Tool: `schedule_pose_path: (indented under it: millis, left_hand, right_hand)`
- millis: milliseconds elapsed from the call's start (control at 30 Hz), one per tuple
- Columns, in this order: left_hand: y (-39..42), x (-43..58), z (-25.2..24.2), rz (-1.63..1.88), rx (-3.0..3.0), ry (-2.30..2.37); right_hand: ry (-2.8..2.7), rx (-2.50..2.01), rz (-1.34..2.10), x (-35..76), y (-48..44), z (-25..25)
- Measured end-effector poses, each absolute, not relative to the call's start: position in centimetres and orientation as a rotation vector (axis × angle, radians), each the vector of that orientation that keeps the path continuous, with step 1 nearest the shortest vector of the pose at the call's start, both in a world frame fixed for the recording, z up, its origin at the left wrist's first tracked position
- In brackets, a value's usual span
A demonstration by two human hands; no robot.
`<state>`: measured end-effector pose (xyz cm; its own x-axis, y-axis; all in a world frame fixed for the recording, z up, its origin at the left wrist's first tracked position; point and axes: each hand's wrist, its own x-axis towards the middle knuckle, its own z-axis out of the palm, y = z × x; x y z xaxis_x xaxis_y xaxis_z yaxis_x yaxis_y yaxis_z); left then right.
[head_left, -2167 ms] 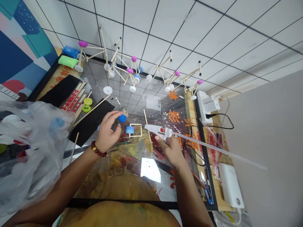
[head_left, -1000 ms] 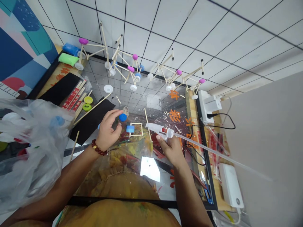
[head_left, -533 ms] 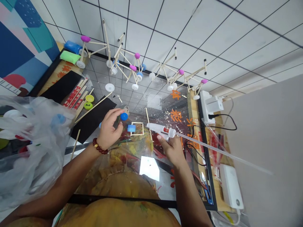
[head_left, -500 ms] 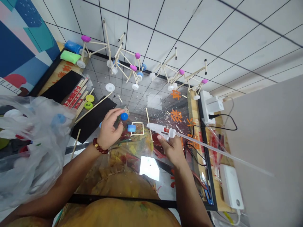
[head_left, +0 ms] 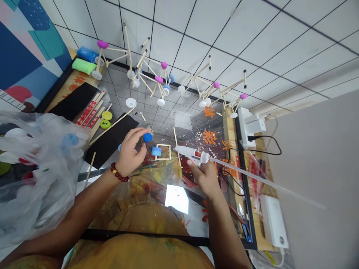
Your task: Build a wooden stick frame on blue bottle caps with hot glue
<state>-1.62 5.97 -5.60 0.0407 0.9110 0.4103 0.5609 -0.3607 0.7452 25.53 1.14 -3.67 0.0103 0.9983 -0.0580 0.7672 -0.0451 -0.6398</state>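
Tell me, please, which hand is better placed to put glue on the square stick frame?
Right, probably: the right hand holds the glue gun, its nozzle aimed at the square stick frame close by. The left hand is busy pinching a blue cap.

Beyond the right hand (head_left: 204, 179), orange Chinese characters (head_left: 208, 136) on the surface (head_left: 179, 119), too skewed to read; far left of the left hand (head_left: 130, 153), red print on chopstick wrappers (head_left: 89, 112), illegible.

Right hand (head_left: 205, 178) hides the glue gun (head_left: 190, 152) grip
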Motion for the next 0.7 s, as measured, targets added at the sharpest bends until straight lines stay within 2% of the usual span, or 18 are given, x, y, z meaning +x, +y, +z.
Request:
schedule_pose_path:
  millis: [700]
  left_hand:
    - [6.03,-1.69,-5.76,1.271,1.95,1.459]
  right_hand:
    - [-1.771,-1.828,0.758,25.3,0.96,-3.11]
